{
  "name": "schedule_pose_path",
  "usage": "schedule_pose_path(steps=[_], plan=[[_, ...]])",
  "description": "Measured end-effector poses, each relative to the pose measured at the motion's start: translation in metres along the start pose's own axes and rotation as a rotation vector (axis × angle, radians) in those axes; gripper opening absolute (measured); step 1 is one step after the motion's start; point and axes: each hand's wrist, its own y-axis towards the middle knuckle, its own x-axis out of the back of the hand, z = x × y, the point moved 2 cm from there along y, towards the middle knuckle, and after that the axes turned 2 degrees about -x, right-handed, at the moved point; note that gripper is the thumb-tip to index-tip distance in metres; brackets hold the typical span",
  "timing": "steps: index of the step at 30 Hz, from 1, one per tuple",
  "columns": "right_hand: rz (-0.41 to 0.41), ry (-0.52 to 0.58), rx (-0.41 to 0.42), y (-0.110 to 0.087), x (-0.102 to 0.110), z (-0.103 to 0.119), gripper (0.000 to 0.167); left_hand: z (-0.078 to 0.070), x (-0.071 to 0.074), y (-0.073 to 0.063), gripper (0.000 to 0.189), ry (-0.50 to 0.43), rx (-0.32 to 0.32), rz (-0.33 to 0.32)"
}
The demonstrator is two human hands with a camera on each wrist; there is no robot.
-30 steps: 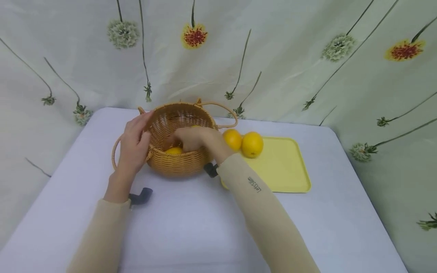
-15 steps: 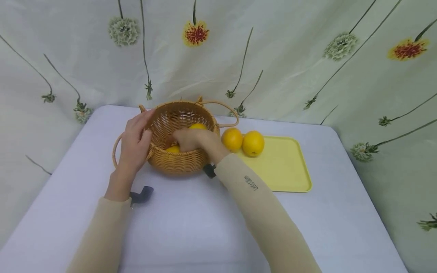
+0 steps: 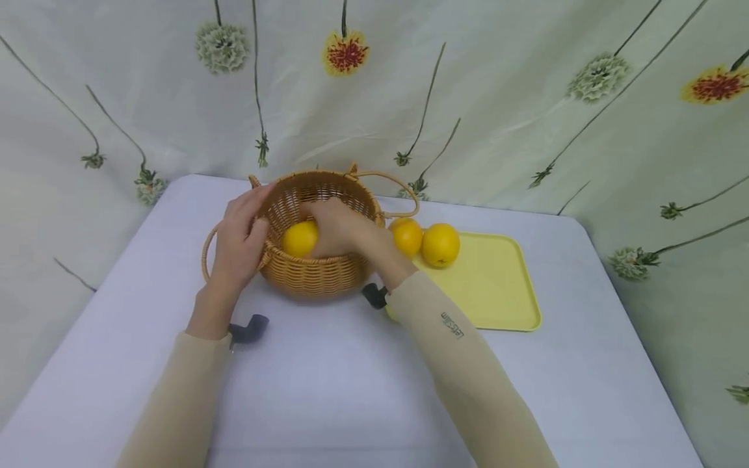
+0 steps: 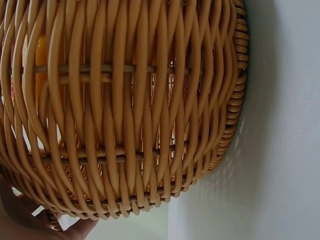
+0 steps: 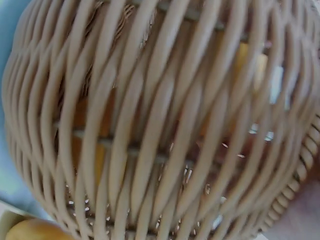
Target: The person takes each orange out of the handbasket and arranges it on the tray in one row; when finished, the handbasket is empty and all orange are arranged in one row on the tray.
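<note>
In the head view a round wicker basket (image 3: 310, 276) stands on the white table, its mouth tipped toward me. My left hand (image 3: 238, 240) grips the basket's left rim beside the handle; part of that hand (image 4: 30, 220) shows at the lower left of the left wrist view. Down inside the basket, my right hand (image 3: 338, 227) holds an orange (image 3: 299, 239), its fingers curled at the fruit's far side and partly hidden. Basket weave (image 5: 165, 100) fills most of the right wrist view, with orange patches showing through the gaps.
A yellow tray (image 3: 491, 286) lies to the right of the basket, partly behind my right sleeve. Two more oranges, one (image 3: 441, 245) beside another (image 3: 406, 236), sit at its back left. A floral cloth (image 3: 497, 97) hangs behind the table (image 3: 328, 383).
My right hand has lifted a little inside the basket, and the orange at its fingers has come up into fuller view. The left hand stays on the rim. The head view has shifted slightly.
</note>
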Motion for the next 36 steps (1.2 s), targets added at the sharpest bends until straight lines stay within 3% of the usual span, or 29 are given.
schedule_pose_path(steps=[9,19,24,30,36], plan=[[-0.286,0.158,-0.039,-0.031,0.014,-0.01,0.074,0.0,-0.002,0.005,0.059,-0.003,0.002,-0.002],[-0.686,0.402,-0.025,-0.081,0.003,-0.024,0.075,0.001,-0.004,0.001,0.06,0.004,0.004,-0.032],[-0.804,0.49,-0.024,-0.105,0.0,-0.044,0.074,0.0,-0.004,-0.003,0.062,0.004,0.012,-0.054],[-0.907,0.528,-0.157,-0.141,0.006,-0.09,0.069,-0.001,-0.005,-0.004,0.062,0.026,0.01,-0.075],[-1.002,0.537,-0.373,-0.175,0.012,-0.143,0.065,-0.005,-0.003,-0.003,0.061,0.048,0.0,-0.106]])
